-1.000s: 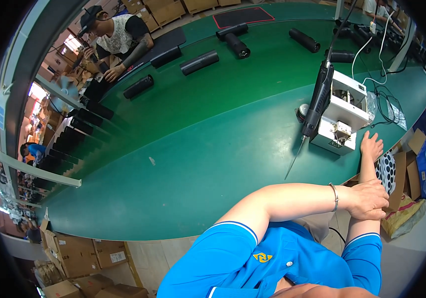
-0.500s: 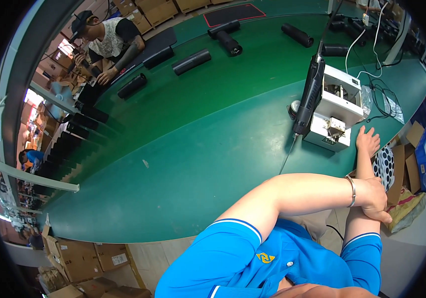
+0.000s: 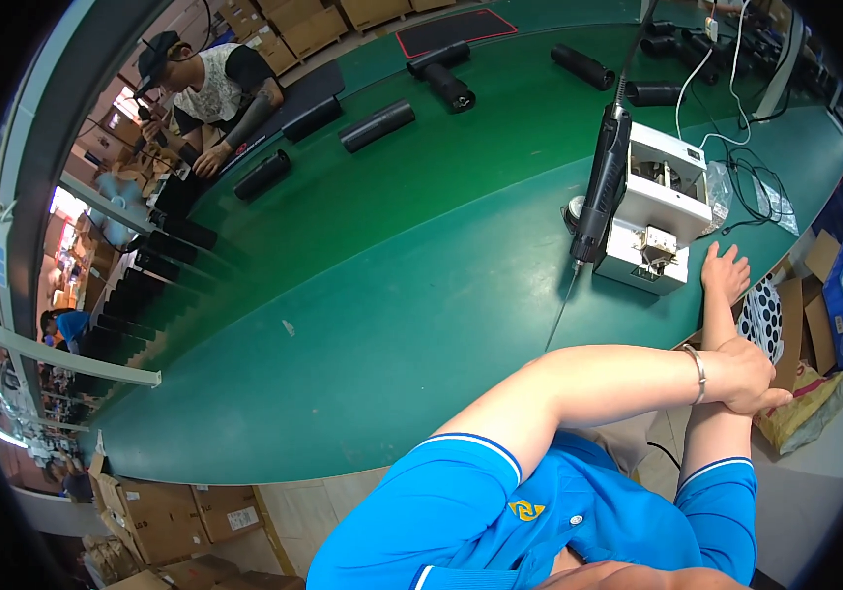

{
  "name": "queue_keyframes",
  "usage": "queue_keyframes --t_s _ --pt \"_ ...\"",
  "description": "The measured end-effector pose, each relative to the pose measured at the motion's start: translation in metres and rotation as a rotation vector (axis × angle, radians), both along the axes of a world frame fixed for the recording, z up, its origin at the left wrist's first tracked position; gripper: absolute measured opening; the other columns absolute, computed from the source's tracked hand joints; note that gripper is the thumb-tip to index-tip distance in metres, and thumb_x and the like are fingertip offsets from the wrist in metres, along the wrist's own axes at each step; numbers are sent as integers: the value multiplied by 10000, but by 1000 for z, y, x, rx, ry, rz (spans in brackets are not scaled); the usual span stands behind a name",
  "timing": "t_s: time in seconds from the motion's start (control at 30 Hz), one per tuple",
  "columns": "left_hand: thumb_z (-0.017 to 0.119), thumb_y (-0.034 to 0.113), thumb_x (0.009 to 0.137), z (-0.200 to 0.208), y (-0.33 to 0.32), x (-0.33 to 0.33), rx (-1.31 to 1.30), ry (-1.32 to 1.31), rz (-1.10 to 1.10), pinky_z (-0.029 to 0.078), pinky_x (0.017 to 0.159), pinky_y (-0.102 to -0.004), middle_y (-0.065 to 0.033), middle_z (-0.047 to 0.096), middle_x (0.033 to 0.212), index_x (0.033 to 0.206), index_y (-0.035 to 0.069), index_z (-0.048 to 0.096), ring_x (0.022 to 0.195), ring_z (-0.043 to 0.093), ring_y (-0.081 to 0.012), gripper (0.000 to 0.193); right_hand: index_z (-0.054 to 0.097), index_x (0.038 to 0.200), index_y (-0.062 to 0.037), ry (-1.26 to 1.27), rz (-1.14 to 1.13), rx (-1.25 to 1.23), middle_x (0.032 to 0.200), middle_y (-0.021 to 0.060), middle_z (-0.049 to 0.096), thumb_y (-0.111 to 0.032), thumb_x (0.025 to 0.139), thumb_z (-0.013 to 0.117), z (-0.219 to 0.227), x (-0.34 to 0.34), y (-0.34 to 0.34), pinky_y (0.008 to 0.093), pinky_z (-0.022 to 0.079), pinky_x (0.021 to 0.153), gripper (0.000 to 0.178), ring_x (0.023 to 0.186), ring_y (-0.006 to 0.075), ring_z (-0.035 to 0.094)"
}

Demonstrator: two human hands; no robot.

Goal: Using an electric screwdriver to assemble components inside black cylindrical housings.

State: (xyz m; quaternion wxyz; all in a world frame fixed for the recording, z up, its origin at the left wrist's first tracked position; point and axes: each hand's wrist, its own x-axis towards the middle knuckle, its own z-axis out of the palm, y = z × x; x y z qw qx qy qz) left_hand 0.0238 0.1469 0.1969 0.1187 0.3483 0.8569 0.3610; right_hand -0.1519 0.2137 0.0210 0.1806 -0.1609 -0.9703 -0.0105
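Note:
My left arm reaches across my front, and my left hand, below a metal bangle, is wrapped over my right forearm. Its thumb points outward to the right, while the other fingers are partly hidden. My right hand lies at the table's right edge, open, fingers spread and holding nothing. Nearest to it stands a white box-shaped device with a small metal mechanism on its front. A black electric screwdriver with a long thin bit hangs upright in front of the device's left side.
Several black cylinders lie on the green belt behind the green table. A co-worker works at the far left. Cables and plastic bags lie behind the device. An open carton stands right of the table, other cartons lower left.
My left hand has turned a little on my right forearm, its thumb swinging up and outward. My right hand stays at the table's edge. The view has shifted slightly.

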Motion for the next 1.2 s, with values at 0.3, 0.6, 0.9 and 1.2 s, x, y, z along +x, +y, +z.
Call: queue_keyframes --t_s 0.3,0.6,0.9,1.2 --pt "485 309 796 -56 -8 23 794 430 178 390 747 -361 -120 563 769 727 44 590 732 496 -290 293 497 1112 -65 60 10 36 1071 186 494 -459 846 370 -1 -1 0 430 340 890 492 1024 330 448" --pt "483 201 749 -62 -7 15 857 456 187 390 706 -339 -115 546 675 634 54 581 676 469 -283 210 499 1098 -59 18 12 15 1076 187 493 -447 847 373 4 2 -5 427 338 888 478 1020 327 446" --pt "504 220 725 -22 4 2 368 256 148 413 620 -336 -93 525 547 550 70 568 611 492 -285 239 498 1097 -62 38 13 9 1085 186 491 -450 844 375 1 3 -5 425 327 896 479 1030 324 436" --pt "510 198 725 -41 6 0 392 290 112 410 680 -338 -77 530 590 580 78 559 666 502 -276 195 505 1086 -62 62 21 26 1071 182 499 -449 842 379 1 1 -2 424 330 890 474 1017 324 444"
